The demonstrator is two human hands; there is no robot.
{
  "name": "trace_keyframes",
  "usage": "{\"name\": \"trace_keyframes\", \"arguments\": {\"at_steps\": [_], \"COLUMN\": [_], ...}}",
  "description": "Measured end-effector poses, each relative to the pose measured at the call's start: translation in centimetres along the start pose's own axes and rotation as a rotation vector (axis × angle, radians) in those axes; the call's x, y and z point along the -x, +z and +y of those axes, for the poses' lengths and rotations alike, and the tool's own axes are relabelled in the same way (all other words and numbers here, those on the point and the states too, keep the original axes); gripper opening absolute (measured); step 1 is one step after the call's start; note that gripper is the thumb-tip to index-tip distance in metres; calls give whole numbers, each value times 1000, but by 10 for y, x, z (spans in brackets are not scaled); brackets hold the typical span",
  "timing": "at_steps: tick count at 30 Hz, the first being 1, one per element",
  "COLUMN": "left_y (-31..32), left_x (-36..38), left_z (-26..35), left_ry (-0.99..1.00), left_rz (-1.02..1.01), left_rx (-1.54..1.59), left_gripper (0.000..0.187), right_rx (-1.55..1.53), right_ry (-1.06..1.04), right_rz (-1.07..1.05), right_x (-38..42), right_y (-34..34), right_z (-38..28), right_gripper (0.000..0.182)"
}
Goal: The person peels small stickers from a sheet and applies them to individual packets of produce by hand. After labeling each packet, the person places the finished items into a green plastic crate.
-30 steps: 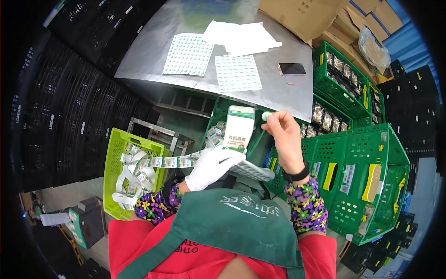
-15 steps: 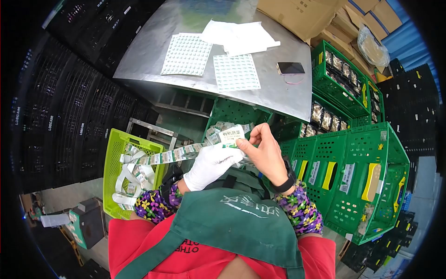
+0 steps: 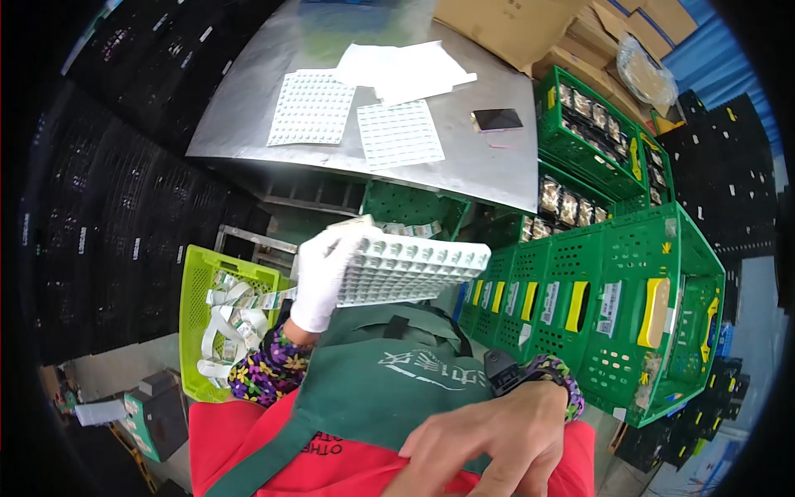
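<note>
My left hand (image 3: 321, 269), in a white glove, is closed on a sticker sheet (image 3: 414, 272) with rows of small pale green-and-white stickers. The sheet is tilted in front of my apron. A small pale piece (image 3: 352, 222) shows at the top of the glove's fingers. From beside the glove a strip of printed labels (image 3: 269, 300) runs left into a yellow-green basket (image 3: 195, 323). My bare right hand (image 3: 493, 439) is low over the apron, its fingers apart and pointing down. Its fingertips lie partly beyond the lower edge, and I see nothing in it.
On the metal table (image 3: 236, 124) lie two more sticker sheets (image 3: 313, 108), white papers (image 3: 406, 70) and a phone (image 3: 497, 120). Green crates (image 3: 592, 306) stand at the right, some with packed goods (image 3: 563, 199). Black crates (image 3: 124, 224) are stacked on the left.
The sticker sheet has come into view in my left hand, where a printed label packet showed before. My right hand has left the packet and moved down toward me.
</note>
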State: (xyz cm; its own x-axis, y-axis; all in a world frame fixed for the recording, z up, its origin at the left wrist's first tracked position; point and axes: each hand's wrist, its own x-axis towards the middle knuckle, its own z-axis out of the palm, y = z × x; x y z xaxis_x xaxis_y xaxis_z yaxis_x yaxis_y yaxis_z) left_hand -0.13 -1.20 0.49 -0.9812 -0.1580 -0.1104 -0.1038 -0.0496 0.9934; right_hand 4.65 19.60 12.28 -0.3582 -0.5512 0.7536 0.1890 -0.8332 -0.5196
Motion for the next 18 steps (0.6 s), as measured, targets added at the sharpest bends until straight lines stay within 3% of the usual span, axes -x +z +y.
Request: {"name": "trace_keyframes", "arguments": {"at_steps": [1, 3, 4, 6, 7, 8, 10, 13, 16, 18], "left_y": [0, -3, -1, -2, -5, -4, -7, -7, -3, -2], "left_x": [-1, -6, -5, -3, -4, -1, -1, 0, 0, -2], "left_z": [-1, -1, 0, 5, 1, 8, -6, -1, 3, 5], "left_ry": [23, 52, 55, -18, 62, 72, 156, 151, 135, 118], "left_rz": [1, -5, -7, -35, -51, -39, -13, 37, 87, 81], "left_rx": [28, 41, 42, 164, 58, 3, 7, -58, 2, 20], "left_gripper": [21, 21, 21, 21, 23, 24, 22, 21, 20, 19], "right_rx": [17, 380, 584, 1212, 1382, 1470, 1547, 1398, 1532, 1306], "right_ry": [1, 194, 199, 360, 494, 515, 560, 632, 588, 558], "right_rz": [4, -170, -87, 543, 803, 865, 957, 999, 980, 987], "right_x": [1, -8, 9, 31, 47, 64, 76, 97, 98, 94], "right_y": [-8, -38, -51, -51, -59, -75, -88, -96, -102, -102], "right_z": [-7, -33, -43, -49, -47, -43, -33, -21, -14, -13], "right_gripper": [58, 36, 27, 10, 7, 10, 23, 50, 54, 56]}}
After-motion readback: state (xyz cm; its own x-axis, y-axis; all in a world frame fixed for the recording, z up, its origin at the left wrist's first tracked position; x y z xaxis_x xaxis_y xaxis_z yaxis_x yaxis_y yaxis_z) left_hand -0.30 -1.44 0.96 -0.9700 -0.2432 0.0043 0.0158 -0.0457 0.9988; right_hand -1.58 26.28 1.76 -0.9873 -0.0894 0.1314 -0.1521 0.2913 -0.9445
